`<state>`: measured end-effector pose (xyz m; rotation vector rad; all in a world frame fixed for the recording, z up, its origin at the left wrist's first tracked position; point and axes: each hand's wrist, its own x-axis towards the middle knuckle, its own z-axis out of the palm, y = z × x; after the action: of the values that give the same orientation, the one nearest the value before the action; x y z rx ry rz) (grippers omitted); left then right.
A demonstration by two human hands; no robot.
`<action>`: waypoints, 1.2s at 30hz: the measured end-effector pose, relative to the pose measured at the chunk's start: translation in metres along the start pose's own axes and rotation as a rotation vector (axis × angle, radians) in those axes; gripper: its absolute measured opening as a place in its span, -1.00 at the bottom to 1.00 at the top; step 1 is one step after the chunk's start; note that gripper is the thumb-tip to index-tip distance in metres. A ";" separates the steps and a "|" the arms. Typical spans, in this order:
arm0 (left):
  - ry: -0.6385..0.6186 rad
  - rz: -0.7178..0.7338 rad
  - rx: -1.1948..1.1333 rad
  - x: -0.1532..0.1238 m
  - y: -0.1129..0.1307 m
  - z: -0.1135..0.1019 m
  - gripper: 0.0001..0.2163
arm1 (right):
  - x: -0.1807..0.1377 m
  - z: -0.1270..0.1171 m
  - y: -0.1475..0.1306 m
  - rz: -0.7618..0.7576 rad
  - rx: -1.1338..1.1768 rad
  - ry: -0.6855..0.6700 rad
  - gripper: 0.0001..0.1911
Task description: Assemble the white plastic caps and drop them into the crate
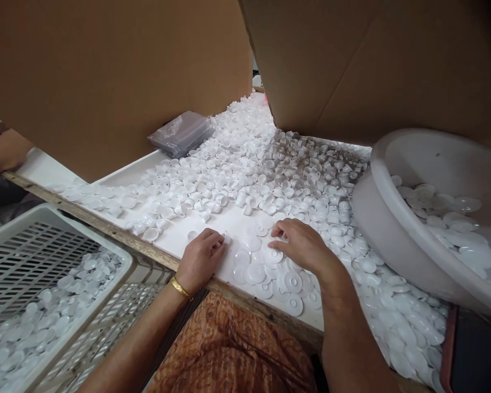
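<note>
My left hand point(200, 257), with a gold-coloured bracelet at the wrist, is closed near the table's front edge. A small white plastic piece point(226, 238), apparently a tiny cup, shows at its fingertips. My right hand point(300, 244) hovers over the loose white saucers point(293, 283), fingers half curled, with a gap between thumb and forefinger and nothing visible there. A saucer point(274, 254) lies just beneath its thumb. Beyond both hands spreads a big heap of tiny white cups point(233, 158). More white discs point(393, 316) are piled right of my right forearm.
A slatted white crate point(131, 261) with small white pieces stands at lower left. At right, a large whitish basin point(378, 164) holds white discs. Cardboard sheets point(118, 76) wall the back. A plastic-wrapped packet point(182, 134) lies beside the heap. Another person's arm point(6, 153) shows at far left.
</note>
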<state>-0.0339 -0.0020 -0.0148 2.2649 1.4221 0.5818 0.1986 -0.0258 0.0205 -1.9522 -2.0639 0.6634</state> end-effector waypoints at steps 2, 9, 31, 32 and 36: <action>0.014 0.004 0.002 0.000 0.000 0.000 -0.88 | -0.006 -0.005 0.003 0.001 0.002 -0.064 -0.77; 0.071 0.034 -0.052 0.002 -0.003 0.000 -0.87 | -0.001 0.004 0.000 -0.036 -0.008 -0.028 -0.87; 0.403 0.299 0.218 0.007 0.044 0.011 -0.85 | 0.011 0.049 -0.044 -0.080 1.089 0.232 -0.83; 0.385 0.295 0.236 0.009 0.045 0.009 -0.84 | 0.010 0.049 -0.045 -0.092 1.098 0.236 -0.83; 0.307 0.312 0.289 0.015 0.049 -0.003 -0.80 | 0.010 0.045 -0.045 -0.101 1.231 0.197 -0.75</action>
<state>0.0066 -0.0071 0.0160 2.7517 1.3686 0.9058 0.1371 -0.0238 0.0007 -1.0945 -1.0918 1.2349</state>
